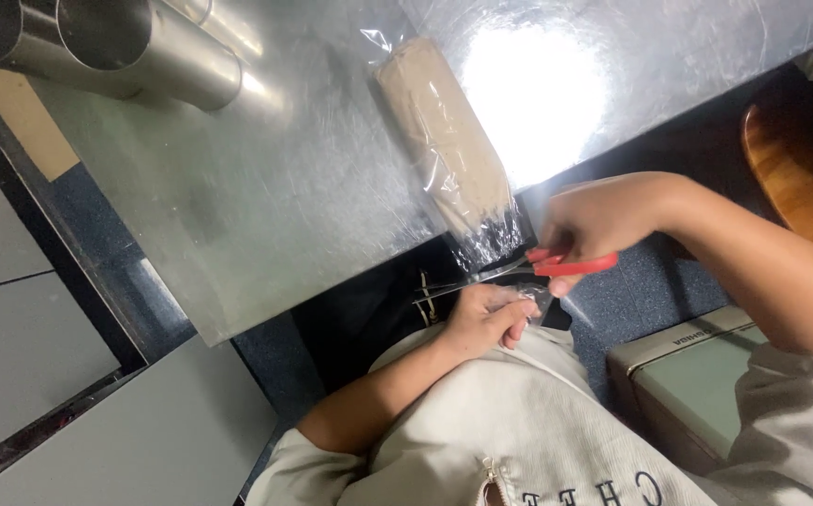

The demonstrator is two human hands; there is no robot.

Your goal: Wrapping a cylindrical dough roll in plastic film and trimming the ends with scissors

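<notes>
Snipping the crinkled end of the long clear plastic packet of pale beige contents [444,136] goes best with a taut film. That packet lies diagonally on the shiny steel tabletop [266,206], its sealed tail hanging just over the near edge. The right hand [584,220] is curled through the red-handled scissors [519,270], whose blades point left just below that tail. The left hand [486,319] sits under the blades, fingers pressed together, seemingly pinching a scrap of clear film, though glare and blur make this hard to confirm.

To cut well, I judge the left hand should hold the film tight, close to the cut line, with fingertips clear of the blades. Blades should meet the plastic squarely, below the contents, so only wrapper is cut. A single full closing stroke would likely tear less than nibbling. Two brushed metal cylinders [116,47] lie at the far corner, well apart.
</notes>
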